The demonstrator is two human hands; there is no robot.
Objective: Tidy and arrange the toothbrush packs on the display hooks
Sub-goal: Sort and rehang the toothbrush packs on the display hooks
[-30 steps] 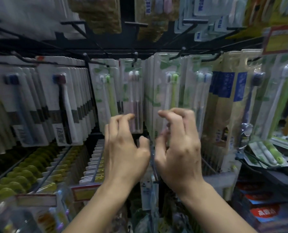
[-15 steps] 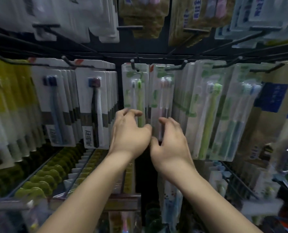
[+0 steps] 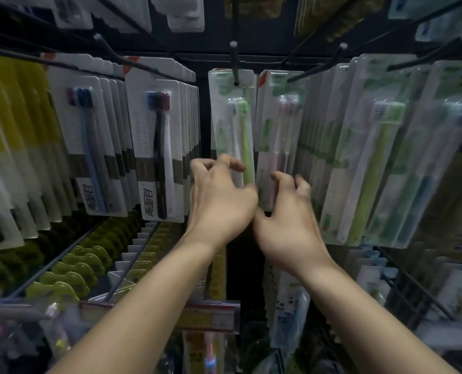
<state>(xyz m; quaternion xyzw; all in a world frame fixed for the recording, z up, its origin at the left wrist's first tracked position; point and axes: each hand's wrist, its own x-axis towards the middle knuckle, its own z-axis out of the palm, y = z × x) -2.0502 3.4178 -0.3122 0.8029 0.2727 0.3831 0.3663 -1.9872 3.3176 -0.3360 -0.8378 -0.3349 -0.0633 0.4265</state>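
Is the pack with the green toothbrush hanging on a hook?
Yes. The green toothbrush pack hangs from a black hook through its top, while the left hand grips its lower end.

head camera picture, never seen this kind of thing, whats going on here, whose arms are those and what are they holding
The picture comes from one wide-angle camera worn on a person's head, looking forward and down, so the two bare arms are that person's own. No robot is involved. They face a shop display of toothbrush packs hanging on black wire hooks. The left hand has its fingers curled round the bottom of the green toothbrush pack, which hangs on the centre hook. The right hand grips the lower edge of the pink toothbrush pack beside it. To the left hang white packs with dark brushes.
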